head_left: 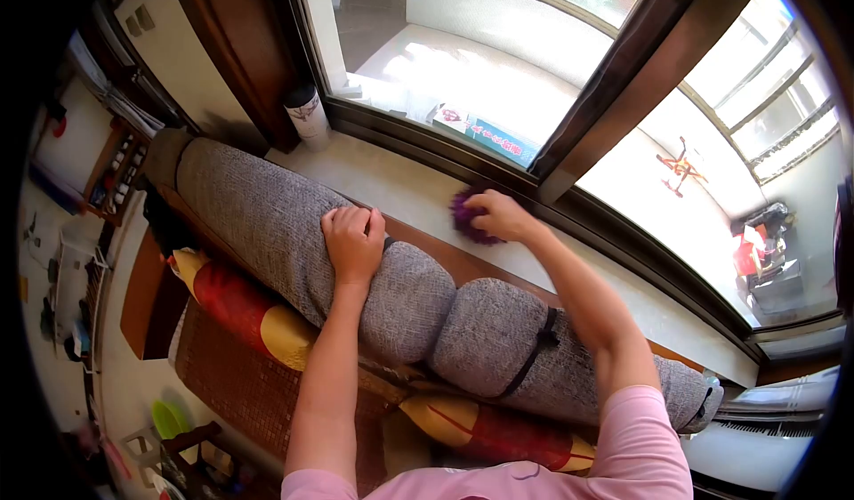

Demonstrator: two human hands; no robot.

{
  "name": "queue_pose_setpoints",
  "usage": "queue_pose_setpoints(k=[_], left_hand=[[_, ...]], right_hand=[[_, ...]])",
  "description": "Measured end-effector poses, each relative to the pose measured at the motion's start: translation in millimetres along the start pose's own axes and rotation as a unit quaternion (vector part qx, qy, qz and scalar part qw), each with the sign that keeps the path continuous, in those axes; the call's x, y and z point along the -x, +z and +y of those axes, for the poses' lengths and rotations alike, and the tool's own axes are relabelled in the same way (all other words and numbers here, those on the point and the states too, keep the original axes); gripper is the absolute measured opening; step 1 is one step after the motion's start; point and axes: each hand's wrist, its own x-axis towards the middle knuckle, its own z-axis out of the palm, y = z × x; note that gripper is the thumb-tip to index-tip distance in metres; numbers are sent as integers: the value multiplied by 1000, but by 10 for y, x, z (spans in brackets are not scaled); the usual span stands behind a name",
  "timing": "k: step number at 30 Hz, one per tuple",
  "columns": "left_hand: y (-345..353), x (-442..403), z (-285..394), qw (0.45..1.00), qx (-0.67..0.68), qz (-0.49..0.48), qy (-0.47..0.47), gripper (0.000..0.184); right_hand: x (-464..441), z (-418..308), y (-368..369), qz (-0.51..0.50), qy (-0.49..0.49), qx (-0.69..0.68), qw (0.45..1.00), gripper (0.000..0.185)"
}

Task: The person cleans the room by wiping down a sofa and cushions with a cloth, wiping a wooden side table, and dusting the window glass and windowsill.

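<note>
Over the pale window sill (418, 189), my right hand (500, 216) is closed on a fluffy purple cloth (471, 218), which lies against the sill near the dark window frame. My left hand (353, 237) rests on top of the grey sofa cushion (258, 197), its fingers bent and close together, with no object visible in them. A black strap (534, 353) is tied around the grey cushion to the right. Part of the purple cloth is hidden under my right fingers.
A white patterned cylinder (310, 119) stands at the sill's left end. Red and yellow bolsters (240, 309) lie on the brown woven seat (231, 366). Beyond the sliding windows (480, 64) is a balcony with a blue box (498, 140). A green bowl (167, 418) is at lower left.
</note>
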Motion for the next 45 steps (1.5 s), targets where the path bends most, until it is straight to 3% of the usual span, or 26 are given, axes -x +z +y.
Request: queue_pose_setpoints(k=[3, 7, 10, 15, 18, 19, 20, 23, 25, 29, 31, 33, 36, 43, 45], left_hand=[[13, 15, -34, 1000, 12, 0, -3, 27], [12, -3, -19, 1000, 25, 1, -9, 27], [21, -12, -5, 999, 28, 9, -13, 27], [37, -14, 11, 1000, 24, 6, -18, 28], [59, -11, -3, 1000, 16, -1, -20, 28], [62, -9, 1, 1000, 11, 2, -18, 28], [70, -11, 10, 1000, 7, 5, -14, 27], [56, -10, 10, 1000, 4, -7, -15, 28], [71, 5, -15, 1000, 9, 1, -12, 28], [74, 2, -24, 1000, 23, 13, -5, 30], [64, -1, -24, 1000, 25, 8, -8, 30], [61, -2, -21, 1000, 27, 4, -11, 30], [70, -10, -24, 1000, 19, -1, -5, 29], [34, -72, 34, 999, -22, -48, -4, 26], [24, -136, 87, 990, -72, -120, 21, 25]], right_hand=[[-439, -394, 477, -30, -81, 63, 994, 42], [-128, -382, 320, -132, -76, 103, 983, 38], [528, 44, -87, -211, 19, 153, 965, 37], [1723, 986, -768, -272, 294, 229, 887, 31], [1757, 867, -843, -263, 280, 271, 883, 32], [1614, 727, -826, -251, 286, 175, 908, 31], [1487, 736, -718, -196, 215, 128, 948, 33], [730, 220, -380, -124, 85, 50, 987, 31], [224, 106, 45, -100, -44, 35, 993, 30], [-16, -473, 471, -62, -128, 101, 985, 24], [178, -513, 417, -42, -133, 130, 982, 24], [370, -475, 201, -142, -14, 129, 981, 28], [449, -164, 108, -167, 64, 90, 980, 27], [364, -84, 142, -121, 62, 67, 988, 26], [382, -37, 114, -104, 46, 47, 992, 26]])
